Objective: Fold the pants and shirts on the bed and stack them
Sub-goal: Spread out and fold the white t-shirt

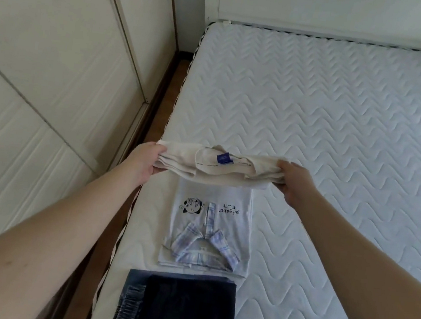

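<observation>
Cream cloth fills my grip on both sides: my left hand (147,160) pinches one end of a folded cream garment (219,167) and my right hand (295,183) pinches the other, fingers curled under, thumbs on top. The bundle hangs just above the bed (340,150), over the far edge of a folded white shirt (210,229) that has a plaid collar and a small cartoon print. A small blue label (222,158) shows on top of the cream piece; I cannot tell whether it is a shirt or pants.

Judging by how things lie, the folding looks mostly done. The white shirt is flat and squared on the mattress, and nearer to me a pair of folded dark pants (182,315) sits just beside it, close to the bed's left edge. The cream piece is already folded into layers, so what I think remains is the stacking: lowering this one onto the white shirt and gathering the pile with the pants.

Counted: three garments in view, namely one cream piece in my hands, one white shirt, one pair of dark pants. No unfolded clothing shows on the mattress. A pale wardrobe (56,56) runs along the left.
</observation>
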The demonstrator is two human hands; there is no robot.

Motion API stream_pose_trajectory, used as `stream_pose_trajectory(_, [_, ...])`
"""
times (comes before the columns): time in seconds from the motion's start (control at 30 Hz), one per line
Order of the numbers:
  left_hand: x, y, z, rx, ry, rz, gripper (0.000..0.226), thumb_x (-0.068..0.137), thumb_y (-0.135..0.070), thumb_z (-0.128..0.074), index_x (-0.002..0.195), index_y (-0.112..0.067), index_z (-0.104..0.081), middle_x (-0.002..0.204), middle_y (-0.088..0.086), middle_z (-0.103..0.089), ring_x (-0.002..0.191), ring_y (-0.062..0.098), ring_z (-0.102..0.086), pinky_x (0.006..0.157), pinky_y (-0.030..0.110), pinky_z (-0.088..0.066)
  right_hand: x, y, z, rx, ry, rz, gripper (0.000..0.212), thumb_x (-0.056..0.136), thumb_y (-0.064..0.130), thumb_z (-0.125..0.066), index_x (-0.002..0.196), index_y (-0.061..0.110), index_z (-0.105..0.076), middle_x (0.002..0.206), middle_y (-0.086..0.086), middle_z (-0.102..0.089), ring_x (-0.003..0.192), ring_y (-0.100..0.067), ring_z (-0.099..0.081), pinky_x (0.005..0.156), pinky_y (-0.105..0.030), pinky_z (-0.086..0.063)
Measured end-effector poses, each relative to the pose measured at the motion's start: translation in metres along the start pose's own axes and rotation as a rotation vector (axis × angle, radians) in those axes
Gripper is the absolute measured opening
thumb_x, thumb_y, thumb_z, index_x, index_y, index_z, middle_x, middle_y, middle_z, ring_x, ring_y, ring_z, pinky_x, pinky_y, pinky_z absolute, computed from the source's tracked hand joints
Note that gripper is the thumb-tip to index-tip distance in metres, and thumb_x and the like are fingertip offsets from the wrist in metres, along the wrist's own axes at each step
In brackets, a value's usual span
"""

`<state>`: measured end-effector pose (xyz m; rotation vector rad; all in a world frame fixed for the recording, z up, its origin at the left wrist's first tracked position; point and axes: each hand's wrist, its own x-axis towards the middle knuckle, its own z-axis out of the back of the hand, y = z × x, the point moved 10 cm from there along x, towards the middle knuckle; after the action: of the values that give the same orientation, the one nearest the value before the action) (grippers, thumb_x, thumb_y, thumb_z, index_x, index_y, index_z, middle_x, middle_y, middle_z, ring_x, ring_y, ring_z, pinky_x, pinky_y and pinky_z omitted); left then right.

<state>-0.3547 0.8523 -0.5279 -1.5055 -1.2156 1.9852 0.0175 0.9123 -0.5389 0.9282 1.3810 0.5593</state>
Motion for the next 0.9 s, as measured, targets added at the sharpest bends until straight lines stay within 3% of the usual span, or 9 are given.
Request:
stream_pose_trajectory(0.1, [0.037, -0.024, -0.008, -0.001, 0.028, -0.042, 0.015, 0.100, -0.012, -0.046, 0.095, -0.016, -0.059, 0.093, 0.005, -0.065, 0.078, 0.016, -0.063, 0.064, 0.030, -0.053, 0.030, 0.020, -0.017, 0.006, 0.029, 0.040, 0.013, 0.093, 0.008, -0.057, 0.082, 0.012, -0.062, 0.078, -0.006, -0.064, 0.067, -0.016, -0.064, 0.055, -0.022, -0.057])
stream_pose_trajectory(0.27, [0.087, -0.023, -0.016, -0.023, 0.039, -0.076, 0.015, 0.099, -0.013, -0.048, 0.102, -0.016, -0.062, 0.097, 0.005, -0.065, 0.079, 0.016, -0.064, 0.064, 0.030, -0.052, 0.074, 0.006, -0.019, 0.073, 0.043, 0.037, 0.007, 0.092, 0.013, -0.061, 0.091, 0.015, -0.068, 0.083, -0.003, -0.071, 0.067, -0.011, -0.071, 0.058, -0.022, -0.056])
stream_pose_trajectory(0.33, [0.102, 0.008, -0.013, 0.017, -0.003, -0.031, 0.016, 0.098, -0.011, -0.050, 0.111, -0.013, -0.059, 0.102, 0.009, -0.063, 0.078, 0.018, -0.061, 0.064, 0.031, -0.050, 0.085, -0.024, -0.012, 0.058, 0.012, -0.005, 0.009, 0.094, 0.012, -0.061, 0.087, 0.016, -0.066, 0.080, -0.002, -0.070, 0.065, -0.012, -0.070, 0.053, -0.021, -0.055])
stream_pose_trajectory(0.47, [0.115, 0.101, -0.008, 0.081, -0.032, 0.082, 0.010, 0.096, -0.004, -0.051, 0.096, -0.008, -0.060, 0.094, 0.014, -0.062, 0.071, 0.021, -0.060, 0.060, 0.030, -0.051, 0.100, -0.111, 0.010, 0.008, -0.035, -0.138, 0.006, 0.096, 0.009, -0.059, 0.093, 0.006, -0.063, 0.085, -0.010, -0.066, 0.072, -0.020, -0.064, 0.052, -0.024, -0.057])
stream_pose_trajectory(0.6, [0.105, 0.192, 0.002, 0.107, -0.044, 0.165, 0.012, 0.095, -0.002, -0.050, 0.100, -0.005, -0.061, 0.087, 0.014, -0.064, 0.069, 0.021, -0.061, 0.049, 0.022, -0.054, 0.094, -0.186, 0.039, -0.067, -0.070, -0.220, 0.011, 0.096, 0.006, -0.059, 0.104, -0.001, -0.060, 0.085, -0.015, -0.065, 0.072, -0.022, -0.063, 0.055, -0.025, -0.057])
stream_pose_trajectory(0.73, [0.091, 0.236, 0.013, 0.078, -0.050, 0.164, 0.015, 0.094, -0.004, -0.054, 0.105, -0.005, -0.064, 0.094, 0.015, -0.069, 0.078, 0.024, -0.066, 0.065, 0.031, -0.057, 0.082, -0.211, 0.051, -0.098, -0.053, -0.208, 0.010, 0.097, 0.008, -0.057, 0.103, 0.003, -0.063, 0.092, -0.015, -0.066, 0.078, -0.024, -0.065, 0.064, -0.027, -0.057])
stream_pose_trajectory(0.83, [0.087, 0.237, 0.017, 0.082, -0.061, 0.104, 0.017, 0.093, -0.008, -0.055, 0.108, -0.008, -0.065, 0.099, 0.014, -0.070, 0.088, 0.029, -0.066, 0.081, 0.041, -0.054, 0.075, -0.207, 0.051, -0.109, -0.036, -0.136, 0.010, 0.097, 0.010, -0.057, 0.099, 0.009, -0.066, 0.089, -0.011, -0.068, 0.077, -0.021, -0.066, 0.057, -0.021, -0.056])
stream_pose_trajectory(0.9, [0.083, 0.226, 0.019, 0.033, -0.069, 0.056, 0.016, 0.093, -0.009, -0.057, 0.104, -0.011, -0.067, 0.096, 0.010, -0.071, 0.088, 0.027, -0.066, 0.078, 0.039, -0.053, 0.069, -0.202, 0.049, -0.083, -0.025, -0.094, 0.011, 0.096, 0.011, -0.058, 0.099, 0.013, -0.068, 0.086, -0.006, -0.071, 0.073, -0.017, -0.069, 0.057, -0.020, -0.056])
